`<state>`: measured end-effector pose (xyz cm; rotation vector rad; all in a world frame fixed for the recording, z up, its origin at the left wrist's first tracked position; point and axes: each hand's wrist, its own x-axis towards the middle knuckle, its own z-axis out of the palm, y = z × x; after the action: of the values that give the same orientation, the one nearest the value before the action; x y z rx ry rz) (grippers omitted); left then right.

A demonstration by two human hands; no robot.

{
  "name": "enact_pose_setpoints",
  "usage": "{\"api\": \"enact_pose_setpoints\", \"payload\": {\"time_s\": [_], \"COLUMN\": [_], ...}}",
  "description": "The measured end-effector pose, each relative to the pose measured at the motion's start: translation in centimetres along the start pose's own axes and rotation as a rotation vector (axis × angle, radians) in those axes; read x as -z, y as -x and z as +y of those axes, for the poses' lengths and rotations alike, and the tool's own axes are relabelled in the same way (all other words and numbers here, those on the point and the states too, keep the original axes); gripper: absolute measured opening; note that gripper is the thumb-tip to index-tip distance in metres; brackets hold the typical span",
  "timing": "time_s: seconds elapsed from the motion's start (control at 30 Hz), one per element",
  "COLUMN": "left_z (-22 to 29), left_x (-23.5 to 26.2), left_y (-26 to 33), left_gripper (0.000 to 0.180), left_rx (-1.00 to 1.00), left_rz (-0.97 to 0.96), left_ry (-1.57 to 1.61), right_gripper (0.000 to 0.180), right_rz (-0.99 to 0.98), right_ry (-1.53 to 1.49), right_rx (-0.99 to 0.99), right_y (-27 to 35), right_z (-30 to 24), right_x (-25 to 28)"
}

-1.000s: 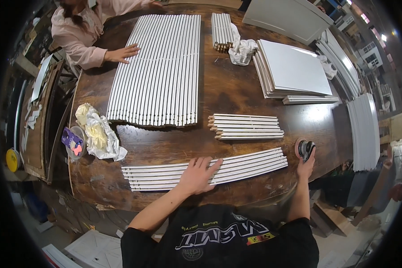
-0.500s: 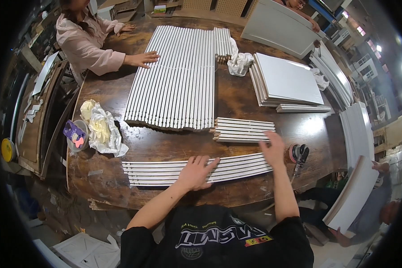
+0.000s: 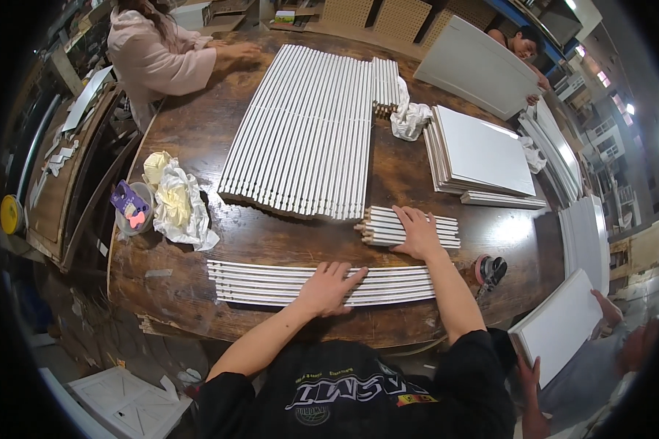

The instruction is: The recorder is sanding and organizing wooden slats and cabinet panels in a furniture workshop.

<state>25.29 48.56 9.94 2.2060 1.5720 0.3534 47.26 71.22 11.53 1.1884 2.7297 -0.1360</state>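
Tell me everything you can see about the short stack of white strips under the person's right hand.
The short stack of white strips lies flat on the brown wooden table, between the large row of long white slats and the long strips near the table's front edge. The pieces look like painted wood, narrow and straight, piled in layers, with bare ends showing at the left. The right hand rests flat on top, palm down, covering the middle-right part.
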Motion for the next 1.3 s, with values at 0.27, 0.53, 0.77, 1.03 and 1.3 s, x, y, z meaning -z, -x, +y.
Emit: {"api": "enact_pose_setpoints", "payload": {"time_s": [0.27, 0.53, 0.77, 1.03, 1.3], "left_z": [-0.5, -2.2, -5.0, 0.0, 4.2], "left_x": [0.1, -0.7, -1.1, 11.3, 15.7], "left_y": [0.0, -5.7, -10.9, -7.3, -0.9], "left_gripper": [0.094, 0.048, 0.018, 0.014, 0.020], "left_rx": [-0.012, 0.277, 0.252, 0.135, -0.280], "left_rz": [0.028, 0.242, 0.096, 0.368, 0.655], "left_ry": [0.013, 0.325, 0.299, 0.415, 0.379], "right_gripper": [0.114, 0.061, 0.047, 0.042, 0.053], "right_rz": [-0.023, 0.538, 0.765, 0.424, -0.140], "right_ry": [-0.047, -0.540, -0.834, -2.205, -2.931], "right_rx": [0.078, 0.028, -0.196, -0.588, -0.127], "right_y": [2.2, 7.4, 12.7, 12.7, 7.7], "right_z": [0.3, -4.7, -9.4, -12.3, -15.1], "right_x": [0.1, -0.3, -2.3, -1.6, 5.7]}}
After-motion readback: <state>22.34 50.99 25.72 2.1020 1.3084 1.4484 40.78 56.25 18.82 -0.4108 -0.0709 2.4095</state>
